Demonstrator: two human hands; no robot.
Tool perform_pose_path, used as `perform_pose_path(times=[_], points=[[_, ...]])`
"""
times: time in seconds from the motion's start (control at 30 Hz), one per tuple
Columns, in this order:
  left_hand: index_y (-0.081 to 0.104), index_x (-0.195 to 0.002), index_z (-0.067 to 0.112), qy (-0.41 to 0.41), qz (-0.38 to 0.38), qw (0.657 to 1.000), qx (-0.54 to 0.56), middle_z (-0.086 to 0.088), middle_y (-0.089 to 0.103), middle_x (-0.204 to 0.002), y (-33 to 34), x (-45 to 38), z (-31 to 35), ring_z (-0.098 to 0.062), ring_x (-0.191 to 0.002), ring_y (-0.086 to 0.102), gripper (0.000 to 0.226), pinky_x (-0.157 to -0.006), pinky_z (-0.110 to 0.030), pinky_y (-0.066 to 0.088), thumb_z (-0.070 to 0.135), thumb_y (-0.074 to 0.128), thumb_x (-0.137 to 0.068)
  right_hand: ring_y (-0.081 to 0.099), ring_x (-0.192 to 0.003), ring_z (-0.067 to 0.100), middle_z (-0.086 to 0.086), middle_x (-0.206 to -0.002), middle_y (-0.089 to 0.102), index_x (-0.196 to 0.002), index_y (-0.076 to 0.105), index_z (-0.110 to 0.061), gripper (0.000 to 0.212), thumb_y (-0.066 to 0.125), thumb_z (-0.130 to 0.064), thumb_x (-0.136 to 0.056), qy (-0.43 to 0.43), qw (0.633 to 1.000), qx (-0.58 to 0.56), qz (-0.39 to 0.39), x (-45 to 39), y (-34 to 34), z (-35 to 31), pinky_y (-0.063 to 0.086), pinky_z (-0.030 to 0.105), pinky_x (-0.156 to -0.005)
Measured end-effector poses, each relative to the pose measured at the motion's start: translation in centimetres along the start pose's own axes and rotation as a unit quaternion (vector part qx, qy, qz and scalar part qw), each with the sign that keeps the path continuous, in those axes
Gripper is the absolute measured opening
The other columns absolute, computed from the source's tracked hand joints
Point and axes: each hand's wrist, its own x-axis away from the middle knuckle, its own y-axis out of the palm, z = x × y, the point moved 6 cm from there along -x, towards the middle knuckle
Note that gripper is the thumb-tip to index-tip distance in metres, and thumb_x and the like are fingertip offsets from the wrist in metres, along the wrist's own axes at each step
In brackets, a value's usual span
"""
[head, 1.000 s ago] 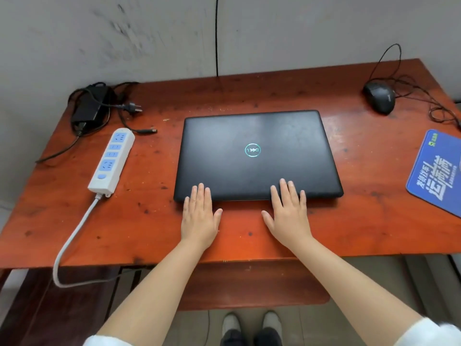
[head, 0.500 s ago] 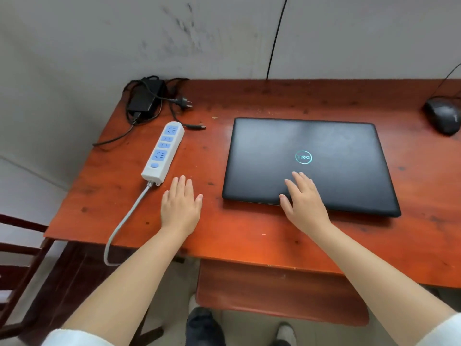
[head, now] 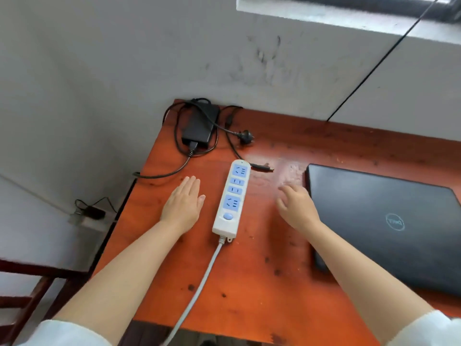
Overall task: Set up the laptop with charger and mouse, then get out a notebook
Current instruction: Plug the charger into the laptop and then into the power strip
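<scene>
Hands have left the laptop: left hand flat and empty left of the strip, right hand open, empty, mid-frame beside it on the bench.

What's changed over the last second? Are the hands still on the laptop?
No. Both hands left the laptop and moved left: the left hand now lies flat left of the power strip, the right hand hovers between strip and laptop. Neither has taken hold of anything. The view swung left too. Laptop still closed; charger, its plug and the strip lie as before.
</scene>
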Motion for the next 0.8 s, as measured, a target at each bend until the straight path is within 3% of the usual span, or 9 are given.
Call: perform_pose_path(times=[0.13, 0.27, 0.5, 0.7, 0.8], points=[[0.007, -0.148, 0.010, 0.064, -0.045, 0.996, -0.033, -0.005, 0.003, -0.159, 2.1, -1.9, -0.3, -0.016, -0.146, -0.001, 0.055, -0.120, -0.031, 0.005, 0.032, 0.026, -0.100, 0.043, -0.121, 0.033, 0.019, -0.130, 0.054, -0.124, 0.049, 0.000, 0.037, 0.046, -0.007, -0.088, 0.002, 1.000, 0.031, -0.002, -4.4, 0.9, -1.2, 0.033, 0.037, -0.101], [0.005, -0.148, 0.011, 0.080, -0.029, 0.995, -0.057, -0.005, 0.001, -0.159, 3.6, -2.6, -1.4, -0.016, -0.146, -0.002, 0.056, -0.120, -0.031, 0.001, 0.033, 0.023, -0.100, 0.044, -0.118, 0.035, 0.018, -0.129, 0.053, -0.123, 0.047, -0.002, 0.035, 0.045, -0.009, -0.088, -0.006, 0.994, 0.102, -0.032, -8.4, 2.6, -1.5, 0.039, 0.042, -0.096], [0.008, -0.148, 0.012, 0.090, -0.026, 0.994, -0.047, -0.003, 0.003, -0.159, 4.1, -2.5, -1.5, -0.015, -0.146, -0.001, 0.055, -0.119, -0.030, 0.001, 0.033, 0.024, -0.100, 0.051, -0.104, 0.037, 0.017, -0.109, 0.060, -0.108, 0.063, -0.006, 0.024, 0.053, -0.010, -0.087, -0.014, 0.988, 0.149, -0.026, -10.5, 1.7, -0.8, 0.044, 0.039, -0.077], [0.040, -0.137, 0.008, -0.002, 0.048, 0.994, 0.103, -0.008, 0.044, -0.143, 0.4, -3.7, 0.4, -0.021, -0.134, 0.036, 0.043, -0.111, -0.034, 0.030, 0.020, 0.041, -0.096, 0.055, -0.090, 0.043, 0.028, -0.090, 0.064, -0.094, 0.068, 0.003, 0.017, 0.062, -0.004, -0.081, -0.021, 0.990, 0.119, 0.071, -7.7, -3.5, 1.9, 0.043, 0.045, -0.077], [0.044, -0.134, 0.007, 0.049, 0.063, 0.988, 0.129, -0.009, 0.047, -0.141, -0.9, -4.8, 4.9, -0.023, -0.132, 0.038, 0.041, -0.109, -0.035, 0.031, 0.014, 0.046, -0.093, 0.057, -0.087, 0.042, 0.029, -0.087, 0.065, -0.091, 0.068, 0.006, 0.015, 0.064, -0.003, -0.079, 0.015, 0.995, 0.058, 0.081, -5.7, -5.4, 3.6, 0.045, 0.043, -0.076]])
